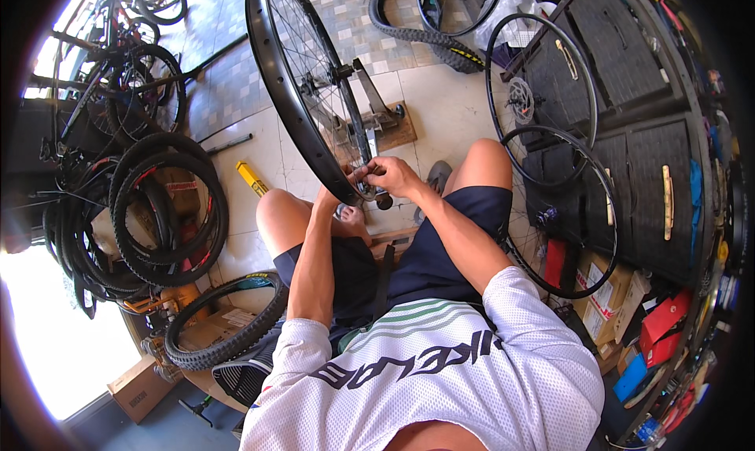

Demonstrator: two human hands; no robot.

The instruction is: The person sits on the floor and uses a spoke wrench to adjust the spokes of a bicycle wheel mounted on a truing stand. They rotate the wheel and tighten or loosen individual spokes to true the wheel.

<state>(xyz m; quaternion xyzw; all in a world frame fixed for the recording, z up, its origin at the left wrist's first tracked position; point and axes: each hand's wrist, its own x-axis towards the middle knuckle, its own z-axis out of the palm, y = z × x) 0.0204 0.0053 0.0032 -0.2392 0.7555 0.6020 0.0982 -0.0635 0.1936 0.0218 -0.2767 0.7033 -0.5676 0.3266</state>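
A bicycle wheel with a wide black rim (285, 105) stands upright in front of me, its hub held in a metal wheel truing stand (366, 89) on a wooden base (399, 132). Both my hands meet at the near, lower end of the rim, by the spokes. The rim partly covers my left hand (338, 185), and its closed fingers sit close to the spoke ends. My right hand (395, 177) is closed in a pinch at the same spot, just right of the rim. Whatever is between the fingers is too small to make out. A dark round knob (384, 202) shows just below my right hand.
Bare wheel rims (586, 152) lean on dark cabinets (641, 156) at right. Stacked tyres (169, 207) and bicycles (118, 81) crowd the left. A knobby tyre (189, 355) lies near left; another tyre (417, 38) lies ahead. A yellow tool (252, 179) rests on the floor by my left knee.
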